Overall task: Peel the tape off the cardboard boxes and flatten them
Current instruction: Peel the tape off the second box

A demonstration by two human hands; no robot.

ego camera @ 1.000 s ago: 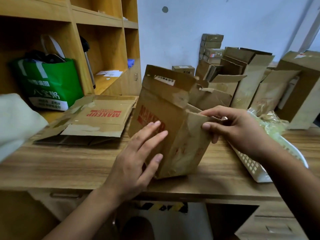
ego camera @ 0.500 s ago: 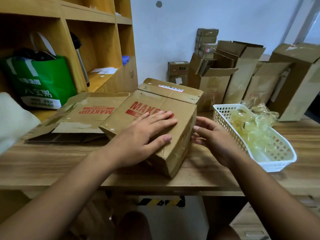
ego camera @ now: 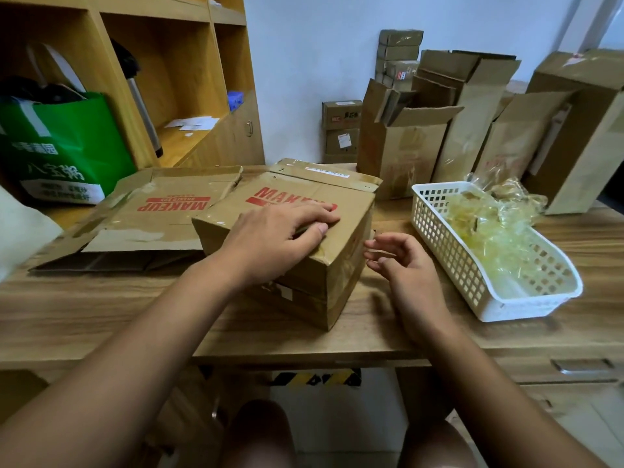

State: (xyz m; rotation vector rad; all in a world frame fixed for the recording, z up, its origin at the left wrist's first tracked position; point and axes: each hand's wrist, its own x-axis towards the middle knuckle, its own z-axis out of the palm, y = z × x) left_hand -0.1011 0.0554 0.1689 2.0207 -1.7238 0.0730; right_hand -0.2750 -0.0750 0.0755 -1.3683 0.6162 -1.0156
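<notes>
The left hand (ego camera: 280, 238) lies flat, fingers straight and together, pressing on the top of a brown cardboard box printed with a red "MAKEUP" (ego camera: 341, 282). The box lies on its side at the middle of the wooden table (ego camera: 101, 309), shiny tape across its near end. At three o'clock of the box the right hand (ego camera: 401, 265) hovers just beside its end face, fingers loosely spread and holding nothing; I cannot tell whether the fingertips touch the cardboard.

At nine o'clock, touching the box, lies a flattened brown carton with the same red print (ego camera: 162, 214). At three o'clock, beyond the right hand, stands a white perforated plastic basket (ego camera: 449, 261) heaped with crumpled clear tape (ego camera: 489, 231). At one o'clock, open-flapped upright cartons (ego camera: 405, 146) crowd the table's far edge, small boxes stacked behind.

At ten o'clock a green shopping bag (ego camera: 64, 146) sits in a wooden shelf unit (ego camera: 189, 62). A pale wall (ego camera: 320, 45) backs the table.
</notes>
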